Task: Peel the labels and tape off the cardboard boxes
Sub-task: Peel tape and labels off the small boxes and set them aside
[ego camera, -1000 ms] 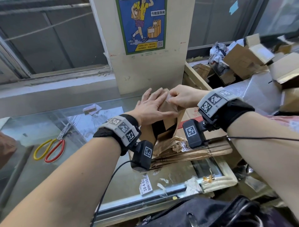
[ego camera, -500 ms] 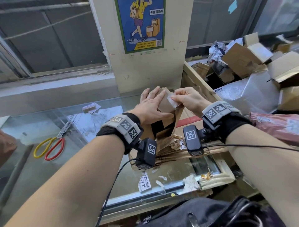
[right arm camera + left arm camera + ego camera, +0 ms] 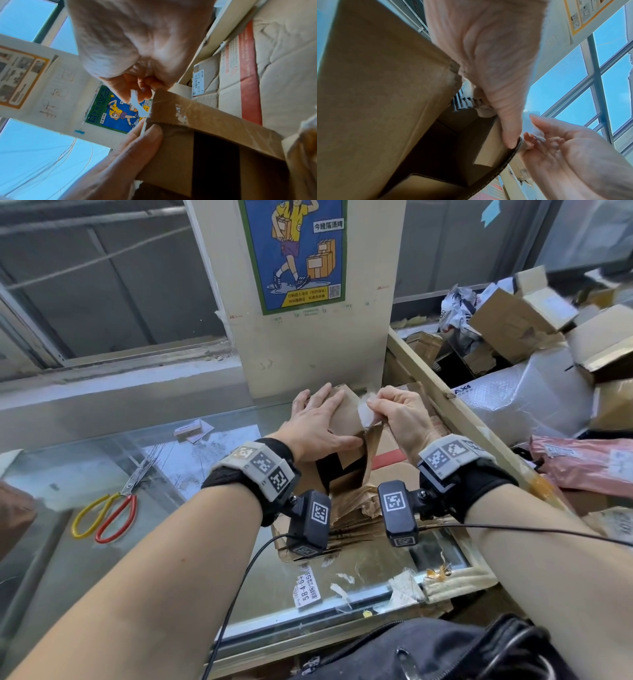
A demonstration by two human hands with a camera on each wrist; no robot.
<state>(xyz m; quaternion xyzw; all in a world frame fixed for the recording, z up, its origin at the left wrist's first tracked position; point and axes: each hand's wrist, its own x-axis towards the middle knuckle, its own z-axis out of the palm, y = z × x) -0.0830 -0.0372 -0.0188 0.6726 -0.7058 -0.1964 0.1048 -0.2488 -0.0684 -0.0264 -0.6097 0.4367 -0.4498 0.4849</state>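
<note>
Your left hand (image 3: pixel 317 426) lies flat with straight fingers on the cardboard box (image 3: pixel 346 419), thumb along its open edge, holding it at the centre of the frame on a pile of flattened cardboard (image 3: pixel 356 508). Your right hand (image 3: pixel 399 414) pinches a strip of clear tape (image 3: pixel 365 414) between thumb and curled fingers, part lifted off the box's top corner. Scissors (image 3: pixel 109 508) lie at the left on the glass counter (image 3: pixel 171 508).
</note>
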